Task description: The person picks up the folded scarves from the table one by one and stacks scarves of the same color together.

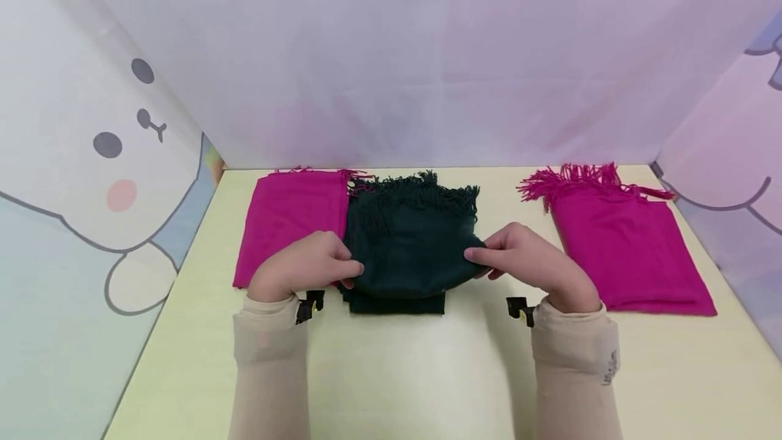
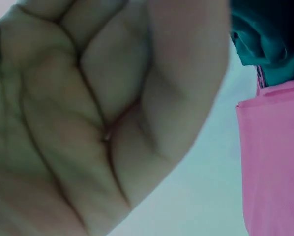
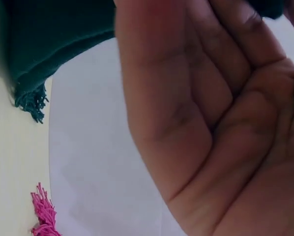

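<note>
A dark green fringed scarf [image 1: 415,243] lies folded in the middle of the table, its tassels toward the back wall. My left hand [image 1: 311,263] pinches the near left edge of its upper layer between thumb and fingers. At the near right corner, my right hand [image 1: 531,260] pinches the same layer. Between the hands that layer bulges toward me, and a flat lower layer [image 1: 397,304] of the scarf shows under it. In the right wrist view the scarf [image 3: 53,34] hangs in layered folds beside the curled fingers.
A folded magenta scarf [image 1: 299,216] lies at the left, its fringe meeting the green one. Another magenta scarf [image 1: 623,250] lies at the right, fringe toward the back. A pale curtain [image 1: 427,60] rises behind the yellowish table [image 1: 403,379]; printed panels stand at both sides.
</note>
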`<action>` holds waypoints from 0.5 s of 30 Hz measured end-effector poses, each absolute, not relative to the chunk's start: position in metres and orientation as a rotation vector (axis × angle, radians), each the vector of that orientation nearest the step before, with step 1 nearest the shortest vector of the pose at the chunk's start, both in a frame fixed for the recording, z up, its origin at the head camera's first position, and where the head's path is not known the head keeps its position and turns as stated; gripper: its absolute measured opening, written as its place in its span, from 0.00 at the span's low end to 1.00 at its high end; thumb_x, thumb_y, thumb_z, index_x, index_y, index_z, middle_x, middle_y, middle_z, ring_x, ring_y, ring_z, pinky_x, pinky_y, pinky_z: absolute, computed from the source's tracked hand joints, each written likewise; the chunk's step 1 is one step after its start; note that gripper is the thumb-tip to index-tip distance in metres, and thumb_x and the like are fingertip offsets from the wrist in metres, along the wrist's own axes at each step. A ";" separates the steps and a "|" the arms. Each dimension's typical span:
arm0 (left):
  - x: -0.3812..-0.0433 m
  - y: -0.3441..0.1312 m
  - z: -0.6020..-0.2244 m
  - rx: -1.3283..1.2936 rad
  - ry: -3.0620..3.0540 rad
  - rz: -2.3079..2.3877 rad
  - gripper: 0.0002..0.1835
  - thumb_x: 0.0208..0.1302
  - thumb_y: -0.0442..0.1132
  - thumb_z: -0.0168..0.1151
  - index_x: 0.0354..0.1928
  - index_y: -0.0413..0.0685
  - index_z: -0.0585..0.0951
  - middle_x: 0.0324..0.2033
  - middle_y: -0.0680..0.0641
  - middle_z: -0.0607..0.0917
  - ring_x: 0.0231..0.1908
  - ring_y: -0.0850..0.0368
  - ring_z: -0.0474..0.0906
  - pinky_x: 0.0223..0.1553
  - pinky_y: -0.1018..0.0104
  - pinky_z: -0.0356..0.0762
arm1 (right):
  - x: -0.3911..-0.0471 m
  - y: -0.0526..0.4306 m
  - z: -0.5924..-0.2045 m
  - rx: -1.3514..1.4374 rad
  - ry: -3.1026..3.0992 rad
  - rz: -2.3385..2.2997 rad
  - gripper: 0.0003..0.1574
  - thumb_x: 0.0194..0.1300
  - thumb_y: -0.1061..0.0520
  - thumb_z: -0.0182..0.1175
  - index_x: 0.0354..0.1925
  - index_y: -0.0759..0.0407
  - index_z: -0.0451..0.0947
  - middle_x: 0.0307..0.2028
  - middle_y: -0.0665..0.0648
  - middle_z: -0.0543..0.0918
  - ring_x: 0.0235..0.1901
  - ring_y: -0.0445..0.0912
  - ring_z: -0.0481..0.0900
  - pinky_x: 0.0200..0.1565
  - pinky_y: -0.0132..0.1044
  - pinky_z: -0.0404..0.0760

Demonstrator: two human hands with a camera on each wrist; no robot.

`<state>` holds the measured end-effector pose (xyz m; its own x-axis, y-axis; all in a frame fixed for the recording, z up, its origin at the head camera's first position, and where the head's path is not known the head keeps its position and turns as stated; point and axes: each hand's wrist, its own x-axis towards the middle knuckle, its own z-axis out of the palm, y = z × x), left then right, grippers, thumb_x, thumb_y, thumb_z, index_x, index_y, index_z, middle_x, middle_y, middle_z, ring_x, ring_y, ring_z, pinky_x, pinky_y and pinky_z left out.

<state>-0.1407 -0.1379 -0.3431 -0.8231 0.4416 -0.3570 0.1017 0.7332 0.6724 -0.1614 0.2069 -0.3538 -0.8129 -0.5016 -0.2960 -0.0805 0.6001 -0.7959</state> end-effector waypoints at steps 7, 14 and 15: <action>-0.142 -0.135 -0.348 0.348 2.440 0.821 0.22 0.57 0.51 0.65 0.10 0.49 0.77 0.09 0.51 0.75 0.11 0.60 0.66 0.21 0.65 0.72 | -0.159 0.205 -0.359 -0.523 2.238 -1.034 0.31 0.63 0.45 0.60 0.11 0.57 0.62 0.11 0.54 0.75 0.29 0.45 0.85 0.35 0.42 0.83; -0.144 -0.135 -0.355 0.267 2.446 0.791 0.23 0.54 0.58 0.66 0.13 0.49 0.81 0.13 0.50 0.81 0.17 0.56 0.78 0.25 0.63 0.76 | -0.159 0.203 -0.363 -0.499 2.267 -0.943 0.30 0.62 0.42 0.61 0.16 0.65 0.77 0.18 0.53 0.83 0.23 0.49 0.82 0.30 0.41 0.81; -0.144 -0.136 -0.355 0.239 2.451 0.790 0.23 0.54 0.58 0.66 0.14 0.48 0.82 0.14 0.49 0.81 0.19 0.55 0.79 0.26 0.63 0.76 | -0.159 0.203 -0.363 -0.474 2.271 -0.940 0.30 0.62 0.41 0.60 0.17 0.64 0.78 0.18 0.53 0.83 0.23 0.50 0.82 0.30 0.41 0.81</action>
<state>-0.1439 -0.1356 -0.3549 -0.8339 0.3231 -0.4474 0.0010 0.8116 0.5842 -0.1588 0.2031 -0.3625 -0.7382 -0.5337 -0.4126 -0.0858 0.6810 -0.7273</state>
